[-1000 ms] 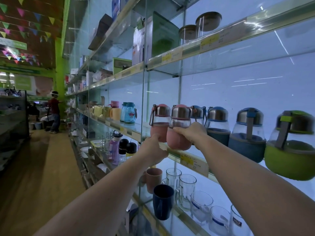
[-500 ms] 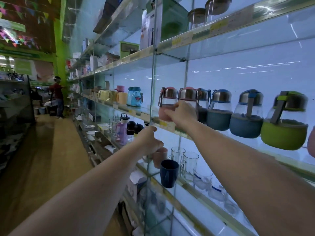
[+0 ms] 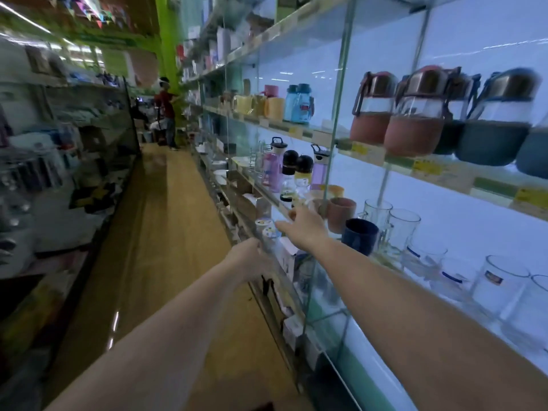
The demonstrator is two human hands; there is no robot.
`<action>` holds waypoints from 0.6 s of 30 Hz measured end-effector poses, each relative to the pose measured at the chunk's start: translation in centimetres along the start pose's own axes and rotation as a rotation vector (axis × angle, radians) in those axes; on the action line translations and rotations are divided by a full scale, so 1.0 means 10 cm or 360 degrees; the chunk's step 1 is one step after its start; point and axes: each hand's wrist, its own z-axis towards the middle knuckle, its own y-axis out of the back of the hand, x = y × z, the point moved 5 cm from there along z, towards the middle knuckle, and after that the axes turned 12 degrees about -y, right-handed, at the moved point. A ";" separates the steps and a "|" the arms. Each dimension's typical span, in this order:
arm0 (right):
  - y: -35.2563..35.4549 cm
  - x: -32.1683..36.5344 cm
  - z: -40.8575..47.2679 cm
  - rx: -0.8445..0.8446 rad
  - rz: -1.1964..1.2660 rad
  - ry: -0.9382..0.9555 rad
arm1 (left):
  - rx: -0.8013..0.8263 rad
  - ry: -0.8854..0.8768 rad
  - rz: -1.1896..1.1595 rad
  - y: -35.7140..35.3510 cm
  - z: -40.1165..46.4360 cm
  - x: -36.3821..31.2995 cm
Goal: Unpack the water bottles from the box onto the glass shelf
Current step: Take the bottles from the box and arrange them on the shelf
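Water bottles (image 3: 415,114) sit in a row on the glass shelf (image 3: 430,169) up around 2 o'clock, round little things with steel lids and carry straps. Two have pink sleeves at the left end, touching each other, and darker blue ones run off to the right past the edge of view, pretty blurry out there. Yellow price tags line the front lip of that shelf. Neither hand is on a bottle. The right hand (image 3: 305,228) is stretched out near the middle, fingers straight and loosely spread, holding nothing, hovering by the edge of the lower shelf just beside a pink mug (image 3: 341,213) and a dark blue cup (image 3: 358,238). The left hand (image 3: 247,256) is a bit lower, toward 7 o'clock from the right one, near the front edge of the shelving. It's smeared by motion so I honestly can't tell if its fingers are curled or relaxed, and I can't see anything in it. Clear glass mugs (image 3: 394,223) stand right of the blue cup, more glasses further toward 4 o'clock. Tall kids' bottles (image 3: 271,170) in pink and purple stand up at 12 o'clock from the right hand. Far down the aisle at 11 o'clock a person in a red shirt (image 3: 166,109) stands at the shelves on the wooden floor (image 3: 166,232).
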 end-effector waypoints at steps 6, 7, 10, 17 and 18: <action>-0.85 -0.20 0.00 0.0253 -0.0120 -0.0058 | 0.0040 0.0288 -0.0097 -0.35 -0.19 0.59; -0.97 -0.23 -0.01 0.0280 -0.0132 -0.0061 | 0.0028 0.0322 -0.0140 -0.45 -0.17 0.70; -1.35 -0.41 -0.04 0.0369 -0.0137 -0.0106 | 0.0070 0.0414 -0.0177 -0.70 -0.28 0.96; -2.17 -1.01 -0.24 0.0684 -0.0276 -0.0240 | 0.0226 0.0662 -0.0352 -1.45 -0.50 1.62; -2.28 -1.10 -0.26 0.0721 -0.0299 -0.0253 | 0.0214 0.0697 -0.0367 -1.56 -0.52 1.72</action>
